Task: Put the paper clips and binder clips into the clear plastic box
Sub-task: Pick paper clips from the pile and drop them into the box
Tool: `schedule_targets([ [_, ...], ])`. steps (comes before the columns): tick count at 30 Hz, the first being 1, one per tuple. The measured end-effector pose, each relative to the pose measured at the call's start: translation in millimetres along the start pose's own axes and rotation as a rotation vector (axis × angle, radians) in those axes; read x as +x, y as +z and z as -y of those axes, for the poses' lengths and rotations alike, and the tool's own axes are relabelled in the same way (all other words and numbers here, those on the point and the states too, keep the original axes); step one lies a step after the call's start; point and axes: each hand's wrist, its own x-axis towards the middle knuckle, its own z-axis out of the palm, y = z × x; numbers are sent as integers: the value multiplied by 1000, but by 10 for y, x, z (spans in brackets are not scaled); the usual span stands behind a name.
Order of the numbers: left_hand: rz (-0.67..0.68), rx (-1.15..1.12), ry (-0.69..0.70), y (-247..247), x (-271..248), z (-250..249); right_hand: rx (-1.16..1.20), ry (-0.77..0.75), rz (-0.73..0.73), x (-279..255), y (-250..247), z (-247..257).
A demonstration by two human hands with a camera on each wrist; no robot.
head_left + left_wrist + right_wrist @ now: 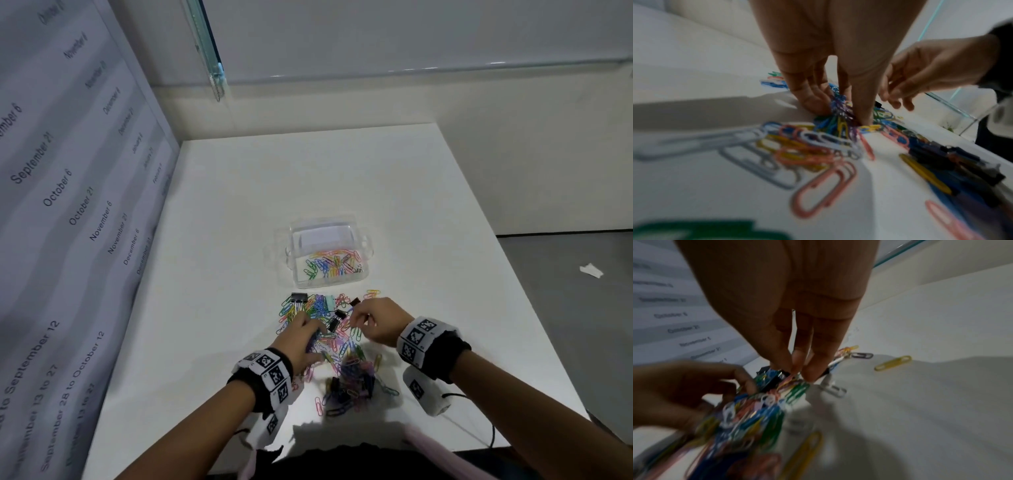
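Paper clips point(337, 346) and black binder clips point(299, 297) lie heaped on the white table point(222, 240), just in front of the clear box point(363, 270), which holds some clips. Left hand point(301, 341) pinches a bunch of them; right hand point(378, 320) pinches a few.

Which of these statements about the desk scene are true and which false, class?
1. The clear plastic box already holds some paper clips. True.
2. The box stands nearer the person than the pile on the table. False: it stands beyond the pile.
3. The left hand pinches a bunch of paper clips. True.
4. All black binder clips are in the box. False: several lie in the pile.
5. The right hand reaches into the box. False: it is at the pile.
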Motion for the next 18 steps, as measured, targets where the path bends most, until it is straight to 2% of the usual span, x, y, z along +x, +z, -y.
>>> schedule_targets([
  [6,-137,-352,-80,-12,4,17,-102,58,91,2,304,-7],
  [11,-151,-457,-141,-12,-16,46,-50,72,74,21,424,54],
  [15,-145,-448,-163,-13,-48,19,-54,67,20,27,352,72],
  [18,-49,-223,-88,-2,-58,-30,-125,51,49,10,282,9],
])
